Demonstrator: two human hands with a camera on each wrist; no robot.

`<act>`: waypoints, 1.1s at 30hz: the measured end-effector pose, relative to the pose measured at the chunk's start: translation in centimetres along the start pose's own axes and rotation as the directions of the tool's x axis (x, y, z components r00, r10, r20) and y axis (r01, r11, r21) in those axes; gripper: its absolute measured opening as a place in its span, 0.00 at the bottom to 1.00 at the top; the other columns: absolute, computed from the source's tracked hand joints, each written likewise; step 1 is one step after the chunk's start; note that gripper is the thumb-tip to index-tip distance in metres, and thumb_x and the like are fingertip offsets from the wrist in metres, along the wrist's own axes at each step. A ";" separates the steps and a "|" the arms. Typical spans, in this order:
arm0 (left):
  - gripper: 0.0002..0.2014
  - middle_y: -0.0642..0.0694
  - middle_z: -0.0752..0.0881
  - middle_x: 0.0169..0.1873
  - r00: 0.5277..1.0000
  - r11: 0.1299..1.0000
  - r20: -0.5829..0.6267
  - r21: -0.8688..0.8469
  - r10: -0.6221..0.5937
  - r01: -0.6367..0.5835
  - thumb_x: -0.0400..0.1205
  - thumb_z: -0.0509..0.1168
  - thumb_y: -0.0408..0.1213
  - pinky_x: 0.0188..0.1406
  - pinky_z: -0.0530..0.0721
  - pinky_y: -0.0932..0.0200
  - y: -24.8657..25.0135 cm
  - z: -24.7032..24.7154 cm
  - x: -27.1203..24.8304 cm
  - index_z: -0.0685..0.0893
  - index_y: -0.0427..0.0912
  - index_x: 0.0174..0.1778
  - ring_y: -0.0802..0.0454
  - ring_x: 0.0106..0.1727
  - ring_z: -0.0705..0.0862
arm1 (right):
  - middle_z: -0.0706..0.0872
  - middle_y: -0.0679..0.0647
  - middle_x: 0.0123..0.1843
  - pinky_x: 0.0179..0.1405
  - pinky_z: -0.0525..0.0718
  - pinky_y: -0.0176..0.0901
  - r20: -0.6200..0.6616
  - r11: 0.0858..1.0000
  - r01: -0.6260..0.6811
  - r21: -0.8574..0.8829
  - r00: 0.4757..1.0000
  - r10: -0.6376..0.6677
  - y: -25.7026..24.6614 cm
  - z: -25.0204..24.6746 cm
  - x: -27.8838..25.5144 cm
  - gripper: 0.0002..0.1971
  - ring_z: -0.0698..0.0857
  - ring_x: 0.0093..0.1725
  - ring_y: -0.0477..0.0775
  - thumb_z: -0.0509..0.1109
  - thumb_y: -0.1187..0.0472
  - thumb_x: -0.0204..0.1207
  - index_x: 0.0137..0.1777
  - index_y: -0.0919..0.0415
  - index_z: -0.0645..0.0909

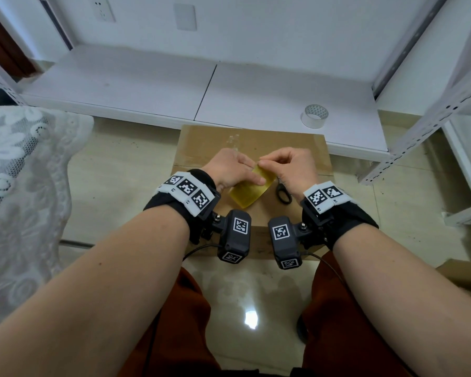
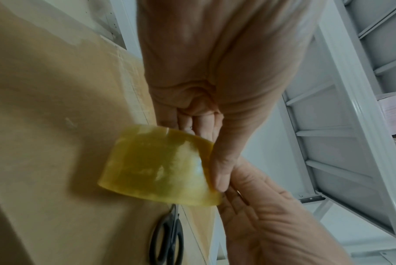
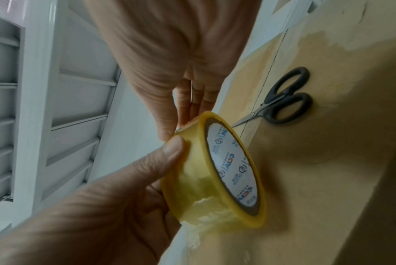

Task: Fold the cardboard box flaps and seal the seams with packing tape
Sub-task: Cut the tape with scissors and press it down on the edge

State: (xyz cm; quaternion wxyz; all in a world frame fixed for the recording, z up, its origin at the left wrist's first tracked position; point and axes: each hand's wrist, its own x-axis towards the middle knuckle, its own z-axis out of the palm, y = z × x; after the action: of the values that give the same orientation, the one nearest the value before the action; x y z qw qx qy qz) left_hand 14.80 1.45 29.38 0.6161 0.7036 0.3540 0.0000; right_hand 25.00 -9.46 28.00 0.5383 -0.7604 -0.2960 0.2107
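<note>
A brown cardboard box sits on the floor between my knees, its top flaps folded flat. Just above it my left hand grips a yellowish roll of packing tape, thumb pressed along the outer face. My right hand pinches the roll's upper edge with curled fingertips. In the right wrist view the roll shows its printed white core, and my right fingertips meet the left thumb on the tape. In the left wrist view the roll hangs under my left thumb. No loose tape end is visible.
Black-handled scissors lie on the box top under my right wrist, beside the flap seam. A clear tape roll stands on the low white shelf behind the box. Grey metal racking rises at right, lace cloth at left.
</note>
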 end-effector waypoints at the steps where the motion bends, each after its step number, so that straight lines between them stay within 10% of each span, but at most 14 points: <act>1: 0.16 0.40 0.90 0.45 1.000 1.000 -0.007 -0.006 -0.001 0.001 0.66 0.80 0.28 0.41 0.82 0.60 0.0 0.0 -0.1 0.87 0.36 0.48 0.48 0.44 0.87 | 0.89 0.50 0.36 0.41 0.82 0.33 -0.010 1.000 0.006 -0.004 1.000 -0.006 0.0 0.1 0.0 0.05 0.85 0.37 0.43 0.79 0.68 0.67 0.37 0.58 0.89; 14: 0.13 0.39 0.90 0.45 1.000 1.000 -0.009 0.009 -0.010 0.010 0.68 0.80 0.30 0.46 0.85 0.56 0.0 -0.1 -0.1 0.88 0.37 0.46 0.48 0.44 0.87 | 0.83 0.53 0.46 0.48 0.76 0.38 0.004 0.941 0.107 -0.321 0.994 -0.112 0.3 0.6 -0.3 0.04 0.79 0.46 0.49 0.71 0.63 0.76 0.40 0.59 0.82; 20: 0.10 0.39 0.90 0.43 1.000 1.000 -0.014 -0.009 -0.012 0.012 0.68 0.80 0.30 0.47 0.87 0.55 0.0 -0.1 0.0 0.87 0.39 0.43 0.47 0.42 0.88 | 0.87 0.52 0.47 0.52 0.81 0.36 -0.024 0.989 0.042 -0.143 0.999 -0.046 -0.3 -0.1 -0.1 0.08 0.84 0.48 0.48 0.70 0.68 0.76 0.54 0.64 0.86; 33: 0.19 0.41 0.90 0.48 1.000 0.996 -0.030 0.088 -0.009 0.011 0.65 0.82 0.35 0.56 0.87 0.45 0.1 0.6 0.1 0.87 0.39 0.49 0.44 0.51 0.89 | 0.85 0.46 0.35 0.41 0.82 0.35 0.039 0.965 -0.004 -0.264 0.999 0.015 -0.7 -0.8 -0.2 0.02 0.82 0.36 0.42 0.77 0.65 0.71 0.38 0.61 0.87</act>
State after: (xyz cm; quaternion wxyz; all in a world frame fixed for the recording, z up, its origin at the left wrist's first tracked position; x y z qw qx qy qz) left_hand 15.13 0.98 29.26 0.5791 0.7283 0.3663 -0.0082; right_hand 25.19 -10.02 28.92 0.4252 -0.8222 -0.3285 0.1876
